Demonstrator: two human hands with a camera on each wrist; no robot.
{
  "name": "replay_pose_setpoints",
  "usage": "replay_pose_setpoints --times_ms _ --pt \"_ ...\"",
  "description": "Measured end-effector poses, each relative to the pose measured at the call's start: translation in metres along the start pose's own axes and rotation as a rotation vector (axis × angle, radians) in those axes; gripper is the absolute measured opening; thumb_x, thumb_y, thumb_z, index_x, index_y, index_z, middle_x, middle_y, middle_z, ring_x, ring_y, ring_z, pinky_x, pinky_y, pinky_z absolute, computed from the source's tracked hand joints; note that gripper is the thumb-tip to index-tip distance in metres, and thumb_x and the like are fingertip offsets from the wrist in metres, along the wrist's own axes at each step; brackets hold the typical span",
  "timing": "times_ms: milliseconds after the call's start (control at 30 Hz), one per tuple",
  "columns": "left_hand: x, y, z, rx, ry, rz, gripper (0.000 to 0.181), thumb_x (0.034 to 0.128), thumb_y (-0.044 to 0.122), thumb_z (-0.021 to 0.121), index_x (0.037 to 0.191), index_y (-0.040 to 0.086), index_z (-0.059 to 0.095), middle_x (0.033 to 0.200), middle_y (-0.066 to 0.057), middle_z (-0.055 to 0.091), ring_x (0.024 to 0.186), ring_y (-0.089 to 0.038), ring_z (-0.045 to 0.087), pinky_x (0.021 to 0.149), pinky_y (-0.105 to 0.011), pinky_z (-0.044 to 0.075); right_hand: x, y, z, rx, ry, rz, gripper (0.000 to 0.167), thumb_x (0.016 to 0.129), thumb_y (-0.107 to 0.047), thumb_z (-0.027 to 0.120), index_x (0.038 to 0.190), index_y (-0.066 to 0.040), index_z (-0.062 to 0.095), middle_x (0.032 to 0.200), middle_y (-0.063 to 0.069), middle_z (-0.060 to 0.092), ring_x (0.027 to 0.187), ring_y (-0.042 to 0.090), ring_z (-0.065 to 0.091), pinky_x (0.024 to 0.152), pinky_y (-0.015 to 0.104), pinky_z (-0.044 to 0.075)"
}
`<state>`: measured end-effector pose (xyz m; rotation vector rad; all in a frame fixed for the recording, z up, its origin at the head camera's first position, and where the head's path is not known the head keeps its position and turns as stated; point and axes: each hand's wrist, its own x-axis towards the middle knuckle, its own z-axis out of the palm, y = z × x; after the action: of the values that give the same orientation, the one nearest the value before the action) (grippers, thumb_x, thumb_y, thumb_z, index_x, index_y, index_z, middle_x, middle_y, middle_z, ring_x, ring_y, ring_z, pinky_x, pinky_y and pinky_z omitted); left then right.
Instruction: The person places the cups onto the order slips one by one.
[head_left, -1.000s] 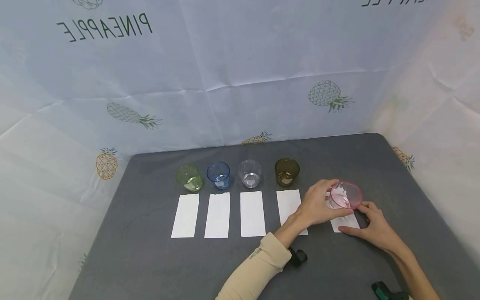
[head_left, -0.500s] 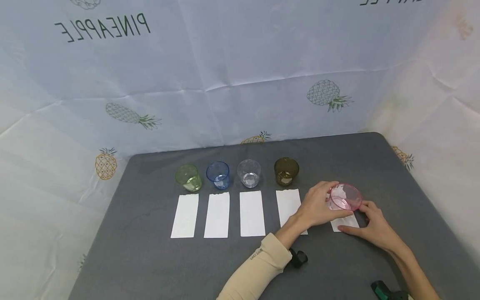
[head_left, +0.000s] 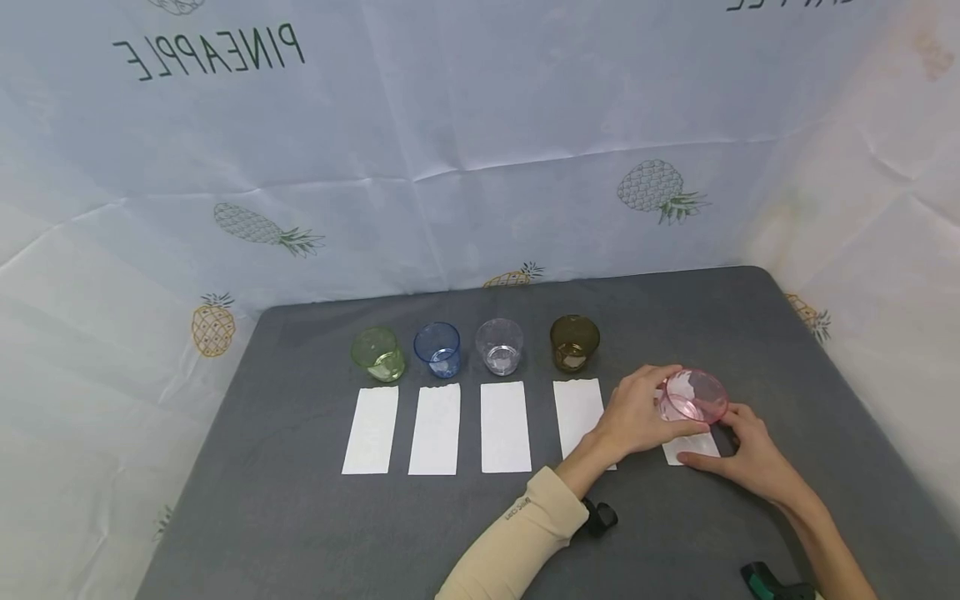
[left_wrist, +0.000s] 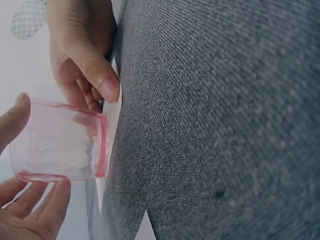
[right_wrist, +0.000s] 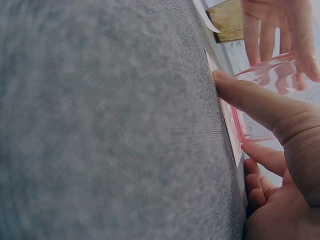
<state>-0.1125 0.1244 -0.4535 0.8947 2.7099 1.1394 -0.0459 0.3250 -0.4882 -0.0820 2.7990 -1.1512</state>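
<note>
A clear pink cup stands upright over the rightmost white paper strip. My left hand grips its upper part, with the thumb on one side and the fingers on the other in the left wrist view. From the right, my right hand reaches in with thumb and index finger spread. Its thumb tip touches the paper strip, and the index fingertip lies at the cup's base in the right wrist view. Whether the base bears fully on the paper is hard to tell.
Behind the strips stand a green cup, a blue cup, a colourless cup and a brown cup. Several more paper strips lie in a row on the grey table. A pineapple-print curtain hangs behind.
The pink cup and my left hand have shifted very slightly towards me. My right hand stays nearly in place.
</note>
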Motion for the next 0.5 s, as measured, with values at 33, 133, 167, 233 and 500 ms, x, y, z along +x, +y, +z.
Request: replay_pose_setpoints --times_ms 33,133,167,233,500 --pt "-0.0001 0.0003 -0.0001 0.001 -0.001 -0.001 0.08 0.0785 0.05 0.086 0.146 0.021 0.056 0.136 0.005 0.065 0.116 0.0 0.061 0.09 -0.006 0.046 -0.0001 0.0001 0.0 0.001 0.0 0.002 0.078 0.078 -0.027 0.09 0.14 0.004 0.054 0.131 0.031 0.043 0.118 0.048 0.035 0.086 0.068 0.036" --pt "-0.0003 0.0016 -0.0009 0.007 -0.006 -0.002 0.08 0.079 0.051 0.086 0.146 0.02 0.055 0.136 0.004 0.065 0.116 0.0 0.061 0.09 -0.007 0.047 -0.0002 0.0006 -0.0003 0.0 0.002 0.005 0.079 0.078 -0.027 0.089 0.141 0.004 0.053 0.13 0.03 0.043 0.117 0.047 0.035 0.086 0.068 0.037" --pt "-0.0004 0.002 -0.0015 0.007 -0.007 -0.003 0.08 0.0791 0.051 0.086 0.146 0.02 0.055 0.137 0.004 0.065 0.116 0.0 0.061 0.091 -0.007 0.047 0.0 0.0006 -0.0005 -0.001 0.005 0.004 0.079 0.078 -0.027 0.089 0.141 0.004 0.053 0.13 0.03 0.043 0.117 0.047 0.036 0.086 0.067 0.037" --pt "-0.0001 0.0024 -0.002 0.006 -0.01 -0.005 0.08 0.0795 0.05 0.085 0.146 0.019 0.055 0.138 0.004 0.064 0.118 -0.002 0.061 0.093 -0.009 0.048 0.0003 0.0003 -0.0007 -0.005 0.006 0.002 0.079 0.078 -0.026 0.089 0.141 0.004 0.053 0.13 0.03 0.044 0.117 0.047 0.036 0.085 0.067 0.037" --pt "-0.001 0.0015 -0.0022 -0.005 -0.013 0.015 0.08 0.0804 0.049 0.085 0.147 0.018 0.054 0.139 0.003 0.063 0.124 -0.004 0.06 0.098 -0.011 0.048 -0.0007 -0.0002 0.0018 -0.079 0.077 -0.059 0.075 0.072 -0.024 0.093 0.133 0.003 0.06 0.12 0.026 0.052 0.106 0.03 0.044 0.078 0.042 0.042"
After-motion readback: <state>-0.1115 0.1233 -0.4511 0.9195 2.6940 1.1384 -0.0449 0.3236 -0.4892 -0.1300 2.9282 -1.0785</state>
